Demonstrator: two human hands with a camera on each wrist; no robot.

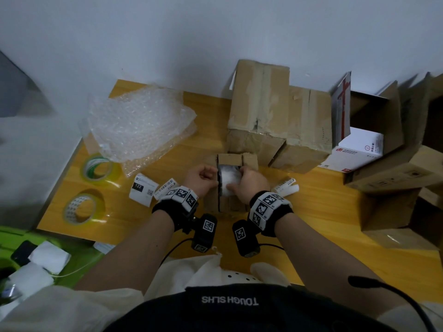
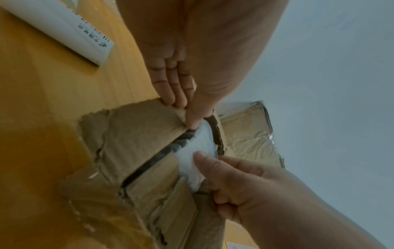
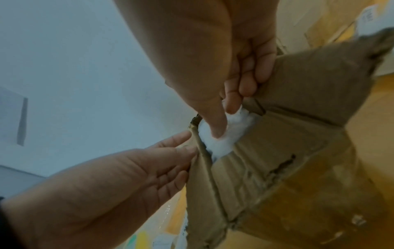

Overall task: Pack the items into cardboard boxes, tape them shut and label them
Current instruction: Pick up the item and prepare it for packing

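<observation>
It looked like a small parcel-packing station: a yellow wooden surface [image 1: 311, 212] against a bare wall, crowded with cardboard boxes [image 1: 278, 116], bubble wrap [image 1: 139, 123], tape rolls [image 1: 99, 167] and printed shipping labels [image 1: 141, 189].

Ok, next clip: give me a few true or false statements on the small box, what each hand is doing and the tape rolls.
1. The small cardboard box is already taped shut. False: its flaps stand open and a white wrapped item shows in the opening.
2. The right hand has its thumb on the white item. True.
3. The left hand holds a roll of tape. False: it holds the box's left flap.
4. Two tape rolls lie at the left of the table. True.
5. The bubble wrap lies on the stacked boxes. False: it lies on the table, left of them.
</observation>
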